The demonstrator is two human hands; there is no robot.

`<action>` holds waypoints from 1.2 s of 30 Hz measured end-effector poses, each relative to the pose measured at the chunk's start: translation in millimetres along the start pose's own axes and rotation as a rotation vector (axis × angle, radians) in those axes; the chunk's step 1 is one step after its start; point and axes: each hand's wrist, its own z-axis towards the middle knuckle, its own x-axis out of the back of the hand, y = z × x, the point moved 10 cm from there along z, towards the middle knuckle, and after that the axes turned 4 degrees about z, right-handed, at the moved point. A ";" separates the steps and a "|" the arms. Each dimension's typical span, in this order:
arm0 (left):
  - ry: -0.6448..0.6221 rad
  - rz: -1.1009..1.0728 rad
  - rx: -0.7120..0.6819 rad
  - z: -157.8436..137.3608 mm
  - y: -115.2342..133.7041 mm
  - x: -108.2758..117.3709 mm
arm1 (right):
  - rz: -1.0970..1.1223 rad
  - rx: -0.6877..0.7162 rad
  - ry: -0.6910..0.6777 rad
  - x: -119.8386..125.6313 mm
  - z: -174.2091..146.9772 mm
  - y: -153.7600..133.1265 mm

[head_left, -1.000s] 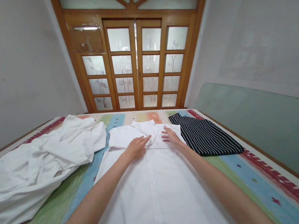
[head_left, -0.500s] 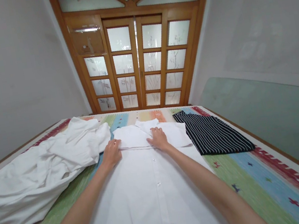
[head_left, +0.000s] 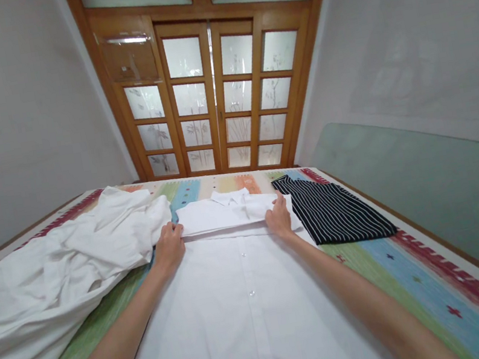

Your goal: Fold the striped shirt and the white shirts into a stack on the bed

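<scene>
A white button-up shirt (head_left: 224,304) lies front side up, its collar at the far end and its body stretching toward me. A sleeve is laid across the chest in a flat band below the collar. At the left edge of that band, my left hand (head_left: 170,247) is closed with its fingertips on the cloth. My right hand (head_left: 278,217) pinches the sleeve cloth near the right shoulder, its fingers bent over the band. Both forearms reach across the shirt body, one along each side.
A heap of rumpled white cloth (head_left: 75,268) lies on the left. On the right is a folded black garment with white stripes (head_left: 336,209). Under everything spreads a colourful patterned bedcover (head_left: 389,277). A pale green panel (head_left: 429,190) stands along the right; wooden glazed doors (head_left: 211,92) are behind.
My right hand has moved right along the band, from the middle of the chest to near the right shoulder, and the sleeve now extends with it. My left hand stays at the left edge.
</scene>
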 end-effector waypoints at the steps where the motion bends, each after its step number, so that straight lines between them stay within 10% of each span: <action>1: -0.002 -0.004 -0.006 1.0 1.3 0.4 | -0.013 0.010 0.008 4.5 -2.1 5.5; 7: -0.048 -0.001 0.000 5.8 0.8 -1.3 | -0.133 0.311 -0.122 0.4 -16.7 -14.4; 17: -0.112 0.099 0.058 -0.2 -0.9 -1.5 | -0.294 0.281 -0.159 -5.5 -4.2 -24.1; 28: -0.036 0.240 -0.193 8.0 26.1 2.7 | -0.106 -0.115 -0.166 22.7 17.1 33.4; 36: -0.012 0.090 0.030 7.2 -6.1 -1.1 | -0.044 -0.132 -0.162 24.0 36.8 55.8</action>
